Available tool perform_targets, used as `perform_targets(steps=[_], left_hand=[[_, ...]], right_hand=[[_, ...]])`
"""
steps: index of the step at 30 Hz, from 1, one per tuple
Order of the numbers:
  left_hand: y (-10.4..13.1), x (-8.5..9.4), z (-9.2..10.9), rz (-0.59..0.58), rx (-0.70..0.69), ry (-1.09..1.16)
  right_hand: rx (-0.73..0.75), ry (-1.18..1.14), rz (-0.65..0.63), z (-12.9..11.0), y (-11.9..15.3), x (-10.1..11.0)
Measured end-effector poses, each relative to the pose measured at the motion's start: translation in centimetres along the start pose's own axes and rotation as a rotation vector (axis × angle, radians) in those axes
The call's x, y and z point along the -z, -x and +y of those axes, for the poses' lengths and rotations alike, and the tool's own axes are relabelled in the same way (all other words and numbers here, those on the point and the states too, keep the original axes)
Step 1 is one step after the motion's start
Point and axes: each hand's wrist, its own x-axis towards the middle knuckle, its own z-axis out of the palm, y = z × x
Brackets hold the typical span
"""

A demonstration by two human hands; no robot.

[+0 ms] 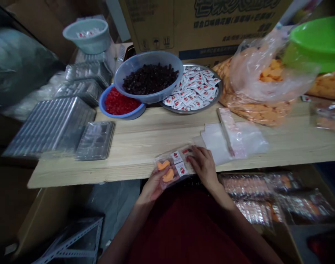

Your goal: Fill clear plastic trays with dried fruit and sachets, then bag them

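A clear plastic tray [172, 165] is held between my two hands at the table's front edge. Inside it lie two orange curved pieces [168, 175], two white sachets with red prints [180, 168] and some small dark red pieces near the right end. My left hand [153, 184] grips the tray's left end from below. At the other end, my right hand [203, 165] has its fingers closed over the tray's edge. Just right of that hand are white sheets or bags [215, 141], with a pinkish-white flat strip [230, 132] on top.
Behind stand a blue bowl of red pieces [103, 104], a bowl of dark pieces [119, 82] and a metal dish of sachets [196, 91]. Stacked clear trays [52, 126] fill the left. Bagged orange pieces [266, 108] lie right. Below, a box holds packed trays [250, 187].
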Motion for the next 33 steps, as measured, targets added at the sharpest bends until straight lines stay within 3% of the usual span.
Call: perform_targets(steps=[4,10,16,20,23,28,30,33], left_hand=[[-0.4,-0.1,0.6,0.091,-0.091,0.071],[-0.9,0.1,2.4,0.157,-0.196,0.113],[-1.5,0.2,3.3,0.163,-0.192,0.122],[-1.6,0.3,3.3,0.164,-0.203,0.124],[-1.7,0.4,3.2,0.158,-0.196,0.12],[-1.5,-0.3,3.4,0.153,-0.21,0.123],[-1.4,-0.8,3.4,0.156,-0.218,0.127],[-1.4,-1.5,3.4,0.151,-0.21,0.112]], right_hand=[[-0.022,0.226,0.099,0.8,-0.3,1.9],[-0.102,0.643,-0.108,2.5,-1.3,2.3],[-0.153,0.63,-0.35,1.7,-3.2,3.9],[-0.201,0.599,-0.426,2.1,-4.0,4.6],[-0.179,0.538,-0.353,3.1,-4.3,4.6],[-0.169,0.324,0.031,4.3,-4.3,3.4],[-0.225,0.216,0.061,4.3,-4.0,2.7],[-0.312,0.064,-0.031,4.1,-3.6,2.2]])
